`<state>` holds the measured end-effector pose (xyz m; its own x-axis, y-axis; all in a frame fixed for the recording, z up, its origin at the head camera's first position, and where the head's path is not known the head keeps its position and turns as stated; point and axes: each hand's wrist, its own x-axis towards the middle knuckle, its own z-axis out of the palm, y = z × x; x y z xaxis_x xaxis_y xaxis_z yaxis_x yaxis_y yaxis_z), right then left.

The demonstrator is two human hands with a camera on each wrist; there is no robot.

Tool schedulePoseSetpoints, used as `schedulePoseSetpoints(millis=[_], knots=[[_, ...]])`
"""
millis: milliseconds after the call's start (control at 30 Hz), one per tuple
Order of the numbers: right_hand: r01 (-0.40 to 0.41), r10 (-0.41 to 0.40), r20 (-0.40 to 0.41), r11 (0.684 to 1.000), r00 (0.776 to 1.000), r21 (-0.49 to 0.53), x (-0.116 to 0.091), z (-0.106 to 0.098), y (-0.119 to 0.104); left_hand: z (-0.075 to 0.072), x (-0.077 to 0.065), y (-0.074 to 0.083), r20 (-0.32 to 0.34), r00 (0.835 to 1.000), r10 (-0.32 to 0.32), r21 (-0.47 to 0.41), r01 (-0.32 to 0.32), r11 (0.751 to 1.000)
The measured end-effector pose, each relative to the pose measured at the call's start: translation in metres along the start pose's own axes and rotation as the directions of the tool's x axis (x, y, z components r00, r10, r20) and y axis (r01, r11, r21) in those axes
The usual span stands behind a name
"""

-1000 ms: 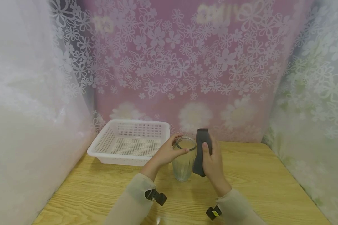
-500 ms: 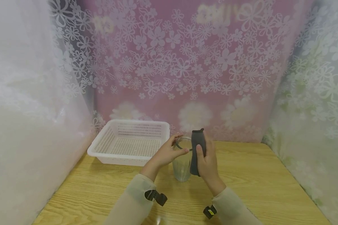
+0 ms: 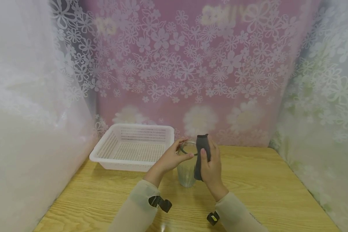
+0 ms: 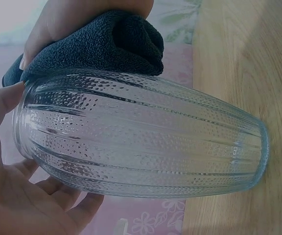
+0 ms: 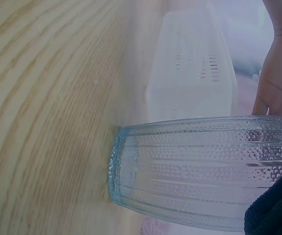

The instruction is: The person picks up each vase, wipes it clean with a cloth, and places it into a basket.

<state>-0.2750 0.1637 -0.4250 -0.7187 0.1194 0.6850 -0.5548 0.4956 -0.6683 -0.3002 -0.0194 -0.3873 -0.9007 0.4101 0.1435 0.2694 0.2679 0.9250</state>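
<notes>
A clear ribbed glass vase (image 3: 187,175) stands upright on the wooden table. My left hand (image 3: 171,158) grips it at the neck, thumb on the near side of the rim and fingers round the far side. My right hand (image 3: 213,169) holds a folded dark grey towel (image 3: 202,143) along the vase's right side, thumb across the cloth. In the left wrist view the towel (image 4: 92,49) lies against the upper body of the glass (image 4: 146,139), near the rim. Only a corner of towel (image 5: 278,208) shows in the right wrist view, overlapping the vase (image 5: 195,169).
A white perforated plastic basket (image 3: 124,165) sits just left of the vase, its right end close to my left hand. The wooden table (image 3: 258,190) extends to the right. Floral plastic sheeting (image 3: 188,64) hangs behind and on both sides.
My right hand has moved left with the towel, from beside the vase to overlapping its right side, mostly in the first half second. My left hand and the vase have stayed in place.
</notes>
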Motion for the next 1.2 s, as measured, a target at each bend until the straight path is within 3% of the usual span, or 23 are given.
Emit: schedulePoseSetpoints(millis=[367,700,767,900,1067,1200], knots=[[-0.103,0.104,-0.015,0.993,0.994,0.052,0.0,-0.001,0.007,-0.001,-0.001,0.001,0.007,1.0,-0.006,-0.015,0.006,1.0],[-0.228,0.225,0.04,0.965,0.974,0.128,0.001,-0.001,0.013,-0.001,-0.002,0.002,0.015,1.0,-0.007,-0.015,0.008,1.0],[-0.258,0.252,0.058,0.958,0.966,0.126,0.001,-0.005,0.001,-0.001,-0.001,0.001,0.015,1.0,-0.007,-0.015,0.007,1.0],[-0.283,0.275,0.075,0.95,0.959,0.129,0.003,-0.006,-0.001,-0.001,0.0,0.0,0.016,1.0,-0.004,-0.016,0.004,1.0],[-0.282,0.275,0.062,0.949,0.959,0.143,0.002,-0.002,0.017,-0.001,0.0,0.0,0.016,1.0,-0.005,-0.021,0.006,1.0],[-0.331,0.323,0.076,0.93,0.943,0.162,0.0,-0.003,0.017,-0.001,0.0,0.0,0.017,1.0,-0.003,-0.025,0.004,1.0]])
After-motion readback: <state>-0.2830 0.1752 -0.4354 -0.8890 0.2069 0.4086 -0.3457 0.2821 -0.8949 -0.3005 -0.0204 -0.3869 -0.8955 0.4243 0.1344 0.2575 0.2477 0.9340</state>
